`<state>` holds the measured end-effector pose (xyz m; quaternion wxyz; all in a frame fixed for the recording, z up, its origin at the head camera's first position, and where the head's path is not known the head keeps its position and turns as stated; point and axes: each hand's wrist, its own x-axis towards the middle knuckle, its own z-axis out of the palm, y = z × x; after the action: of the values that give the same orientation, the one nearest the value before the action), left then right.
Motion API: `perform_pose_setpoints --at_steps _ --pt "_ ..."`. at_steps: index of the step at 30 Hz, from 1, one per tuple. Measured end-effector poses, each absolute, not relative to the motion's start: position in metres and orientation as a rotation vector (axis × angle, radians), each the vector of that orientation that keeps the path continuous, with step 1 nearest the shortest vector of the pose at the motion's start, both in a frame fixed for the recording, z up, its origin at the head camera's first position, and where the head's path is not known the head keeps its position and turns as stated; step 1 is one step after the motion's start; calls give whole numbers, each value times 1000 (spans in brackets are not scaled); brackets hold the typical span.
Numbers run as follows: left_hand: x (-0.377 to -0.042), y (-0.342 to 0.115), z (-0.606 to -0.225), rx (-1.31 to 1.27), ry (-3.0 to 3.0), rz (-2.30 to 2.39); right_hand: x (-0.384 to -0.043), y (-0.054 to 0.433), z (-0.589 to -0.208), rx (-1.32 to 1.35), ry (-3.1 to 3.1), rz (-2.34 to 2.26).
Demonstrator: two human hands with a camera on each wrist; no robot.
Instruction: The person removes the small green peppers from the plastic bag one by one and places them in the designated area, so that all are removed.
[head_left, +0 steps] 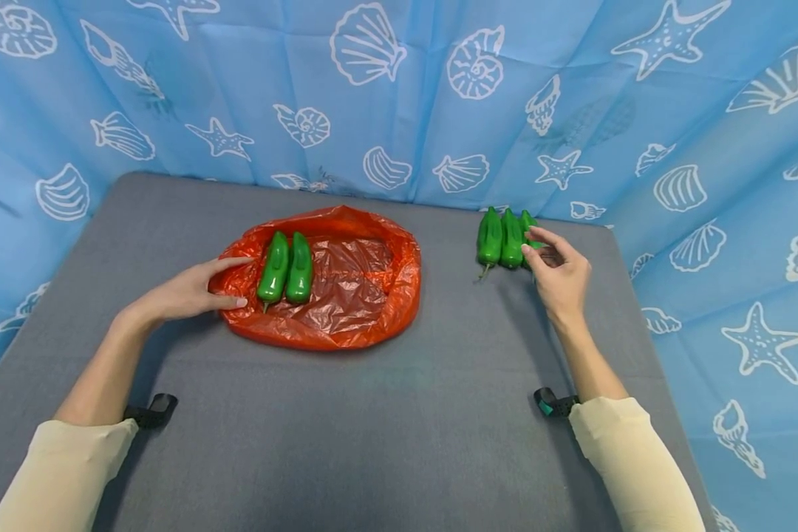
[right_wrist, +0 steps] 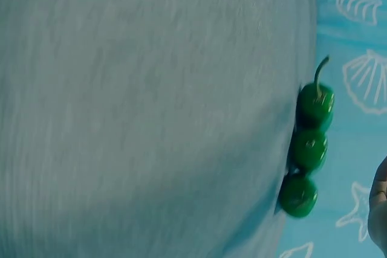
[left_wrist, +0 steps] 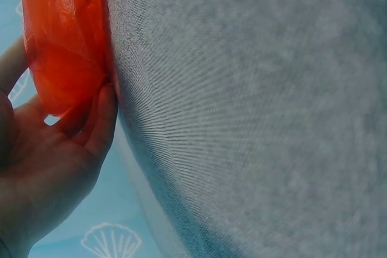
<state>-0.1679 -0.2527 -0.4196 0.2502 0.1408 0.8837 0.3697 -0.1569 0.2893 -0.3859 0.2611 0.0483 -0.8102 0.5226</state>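
Note:
A red plastic bag (head_left: 408, 295) lies on the table with its mouth spread wide. Two glossy green peppers (head_left: 287, 270) lie side by side in its left part. My left hand (head_left: 185, 292) holds the bag's left end, thumb and forefinger over the rim; the left wrist view shows the other fingers curled against the red plastic (left_wrist: 66, 34). Three more green peppers (head_left: 502, 240) stand in a row at the back right. My right hand (head_left: 561, 281) hovers over the rightmost pepper, partly hiding it, thumb and fingers apart. In the right wrist view the peppers (right_wrist: 309, 149) appear clear of the hand.
A grey cloth-covered table (head_left: 372, 436) lies under everything. Behind and beside it hangs a blue curtain (head_left: 425, 111) with white shell and starfish prints, close to the peppers at the back edge. Black straps (head_left: 151, 411) sit on both wrists.

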Motion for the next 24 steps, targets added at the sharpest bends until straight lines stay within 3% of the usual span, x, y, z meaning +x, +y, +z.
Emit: perform_pose_setpoints --at_steps 24 --pt "-168 -252 -420 365 2413 1013 -159 225 -388 381 -2150 1663"
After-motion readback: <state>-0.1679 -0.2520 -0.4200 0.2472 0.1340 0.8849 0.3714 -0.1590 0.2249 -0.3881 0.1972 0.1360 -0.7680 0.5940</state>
